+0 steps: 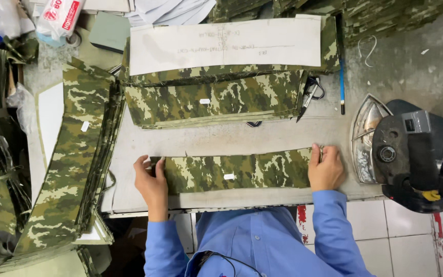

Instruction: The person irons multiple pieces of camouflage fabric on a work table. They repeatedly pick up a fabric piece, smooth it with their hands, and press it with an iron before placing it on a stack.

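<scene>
1. The left hand (151,182) lies palm down, fingers curled at its far edge.
2. The right hand (326,168) lies flat, fingers together.
3. Both blue-sleeved forearms reach forward, well apart.

Counting the things on the table

Two hands, one left hand (152,184) and one right hand (326,169). One camouflage strip (237,172) between them. One iron (385,149). One blue pencil (342,84). One white paper pattern (226,43).
</scene>
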